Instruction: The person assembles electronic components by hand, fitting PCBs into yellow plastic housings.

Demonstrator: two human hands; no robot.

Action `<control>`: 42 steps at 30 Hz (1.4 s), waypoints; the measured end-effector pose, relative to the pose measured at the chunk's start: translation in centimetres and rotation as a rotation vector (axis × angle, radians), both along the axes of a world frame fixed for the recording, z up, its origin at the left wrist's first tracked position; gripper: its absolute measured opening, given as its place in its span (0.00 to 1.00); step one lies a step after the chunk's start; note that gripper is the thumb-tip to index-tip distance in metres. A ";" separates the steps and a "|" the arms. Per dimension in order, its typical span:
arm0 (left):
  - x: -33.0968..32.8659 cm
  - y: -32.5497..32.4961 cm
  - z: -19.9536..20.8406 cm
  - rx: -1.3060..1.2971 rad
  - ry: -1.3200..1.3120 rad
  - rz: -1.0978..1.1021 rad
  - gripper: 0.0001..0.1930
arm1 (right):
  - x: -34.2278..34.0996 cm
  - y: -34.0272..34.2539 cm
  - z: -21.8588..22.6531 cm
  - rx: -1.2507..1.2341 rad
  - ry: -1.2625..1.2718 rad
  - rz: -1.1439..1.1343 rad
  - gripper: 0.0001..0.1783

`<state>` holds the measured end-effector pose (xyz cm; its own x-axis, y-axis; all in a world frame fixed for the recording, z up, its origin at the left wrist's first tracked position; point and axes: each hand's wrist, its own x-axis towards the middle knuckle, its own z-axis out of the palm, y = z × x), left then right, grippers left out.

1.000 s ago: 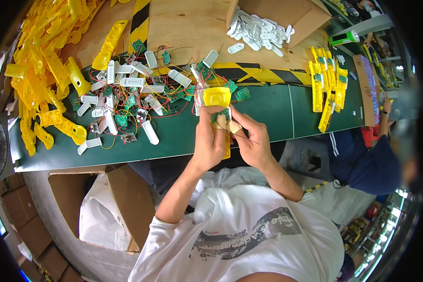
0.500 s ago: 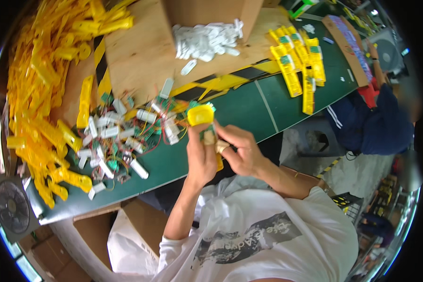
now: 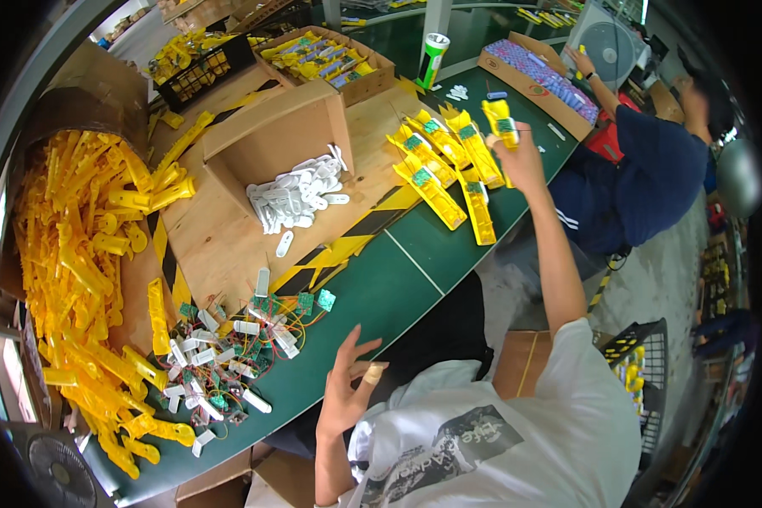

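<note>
Your right hand (image 3: 523, 157) grips a yellow casing (image 3: 501, 125) by its side, toward the right end of the surface (image 3: 381, 279), above or beside the laid-out casings (image 3: 436, 201); whether it touches them, you cannot tell from here. The grip probably sits there to keep your fingers off the green board and dark wire that face up inside. Your left hand (image 3: 347, 389) holds nothing, fingers spread, just by the near edge.

The laid-out casings lie side by side with their hollows upward, likely so the boards in them show and stay unpressed. Toward the left end, a heap of wired parts (image 3: 203, 357) sits near the near edge, within easy reach, it seems; its red leads look tangled. Left of it, a big pile of yellow shells (image 3: 76, 262) spills onto the left end.

Beyond, plywood (image 3: 203, 245) edged with striped tape covers the far part; on it a cardboard box (image 3: 271, 148) lies tipped toward you, perhaps so the white pieces (image 3: 296, 196) are easy to take. Past the right end sits a co-worker (image 3: 656, 173) in dark blue, near a box of purple cylinders (image 3: 538, 72). A dark fan (image 3: 59, 466) stands off the near left corner.
</note>
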<state>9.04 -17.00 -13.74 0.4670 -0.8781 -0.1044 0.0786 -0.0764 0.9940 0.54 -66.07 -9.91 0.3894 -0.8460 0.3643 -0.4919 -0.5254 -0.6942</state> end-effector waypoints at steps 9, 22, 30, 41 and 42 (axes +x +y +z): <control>6.3 10.0 4.5 0.137 -0.140 0.267 0.21 | -7.4 -18.1 -11.3 -0.011 0.415 0.084 0.29; 31.9 13.2 3.6 1.252 -0.962 0.583 0.30 | -4.0 20.7 -8.5 -0.082 -0.327 0.316 0.11; 25.4 16.6 13.8 0.950 -1.433 0.805 0.26 | 3.9 27.5 -3.0 0.393 -0.031 0.924 0.13; 9.3 18.6 16.0 0.593 -1.132 0.891 0.26 | 10.4 29.5 -2.8 0.349 0.214 0.975 0.14; 8.1 19.2 15.2 0.465 -1.013 0.919 0.25 | 10.7 29.1 -2.7 0.489 0.092 0.969 0.11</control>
